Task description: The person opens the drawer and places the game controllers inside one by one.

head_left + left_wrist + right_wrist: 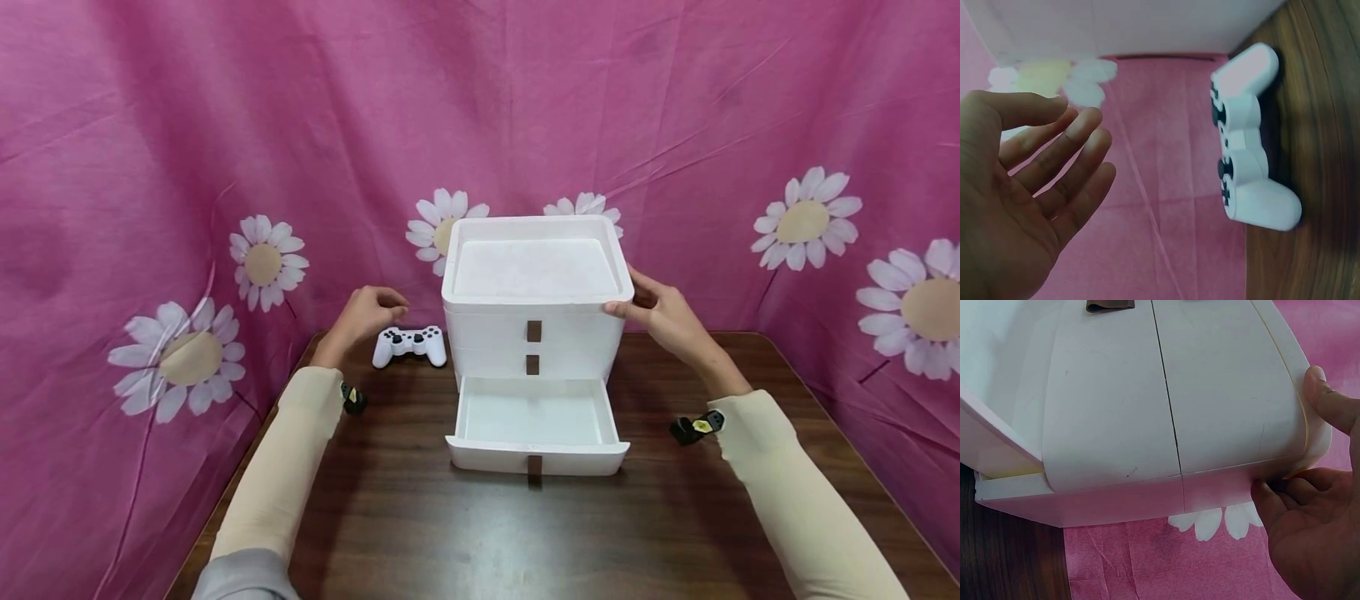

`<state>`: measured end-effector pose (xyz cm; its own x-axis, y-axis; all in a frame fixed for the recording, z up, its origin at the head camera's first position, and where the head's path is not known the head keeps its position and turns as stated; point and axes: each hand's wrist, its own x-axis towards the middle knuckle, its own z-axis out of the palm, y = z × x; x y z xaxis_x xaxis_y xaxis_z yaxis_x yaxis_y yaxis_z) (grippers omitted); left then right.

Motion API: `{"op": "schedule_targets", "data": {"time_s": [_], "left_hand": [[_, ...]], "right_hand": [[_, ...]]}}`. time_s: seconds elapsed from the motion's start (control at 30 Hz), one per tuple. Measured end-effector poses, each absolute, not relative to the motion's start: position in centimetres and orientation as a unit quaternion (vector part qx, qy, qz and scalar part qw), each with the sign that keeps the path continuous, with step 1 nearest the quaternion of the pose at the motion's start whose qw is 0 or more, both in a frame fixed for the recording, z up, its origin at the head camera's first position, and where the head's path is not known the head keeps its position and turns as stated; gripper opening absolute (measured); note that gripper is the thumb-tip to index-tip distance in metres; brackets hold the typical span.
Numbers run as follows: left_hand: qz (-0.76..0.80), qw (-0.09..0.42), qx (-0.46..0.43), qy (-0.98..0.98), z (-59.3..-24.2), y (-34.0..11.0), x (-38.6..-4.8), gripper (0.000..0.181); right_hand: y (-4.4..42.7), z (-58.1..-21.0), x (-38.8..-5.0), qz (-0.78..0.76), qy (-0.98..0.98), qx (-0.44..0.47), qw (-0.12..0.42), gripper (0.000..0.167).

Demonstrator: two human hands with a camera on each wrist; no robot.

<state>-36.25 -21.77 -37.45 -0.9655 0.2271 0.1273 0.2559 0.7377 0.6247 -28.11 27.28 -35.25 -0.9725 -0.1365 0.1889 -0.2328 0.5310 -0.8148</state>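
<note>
A white drawer organizer stands at the back of the table, its bottom drawer pulled out and bare inside. My right hand grips the upper right corner, thumb on the front rim and fingers against the side; the right wrist view shows the same hand at that edge. To the left, a white game controller lies on the table. My left hand hovers just above and left of it, fingers loosely bent. In the left wrist view, nothing lies in that hand, apart from the controller.
The dark wooden table reaches toward me in front of the drawer. A pink cloth with white daisies hangs close behind and along both sides. Brown pull tabs mark the drawer fronts. The open drawer juts forward over the tabletop.
</note>
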Motion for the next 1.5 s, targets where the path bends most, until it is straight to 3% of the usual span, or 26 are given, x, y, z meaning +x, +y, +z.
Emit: {"op": "schedule_targets", "data": {"time_s": [0.7,0.9,1.07,1.3,1.5], "left_hand": [[-0.146,-0.052,-0.153,-0.976,-40.9,-20.5,-39.5,0.052],[-0.148,-0.102,-0.154,-0.971,-43.5,-19.7,-40.5,0.064],[-0.109,-0.125,-0.18,-0.97,-47.4,-20.4,-43.2,0.071],[-0.073,-0.107,-0.183,-0.975,-45.2,-19.0,-40.1,0.059],[-0.047,-0.096,-0.188,-0.976,-44.7,-18.8,-39.1,0.067]], "right_hand": [[27.0,-35.2,-28.0,0.482,-0.869,0.102,0.046,0.087],[27.1,-35.3,-28.1,0.482,-0.869,0.101,0.044,0.087],[27.2,-35.4,-28.0,0.473,-0.874,0.101,0.047,0.087],[27.2,-35.4,-28.0,0.471,-0.875,0.101,0.054,0.087],[27.3,-35.4,-28.1,0.468,-0.876,0.1,0.057,0.086]]}}
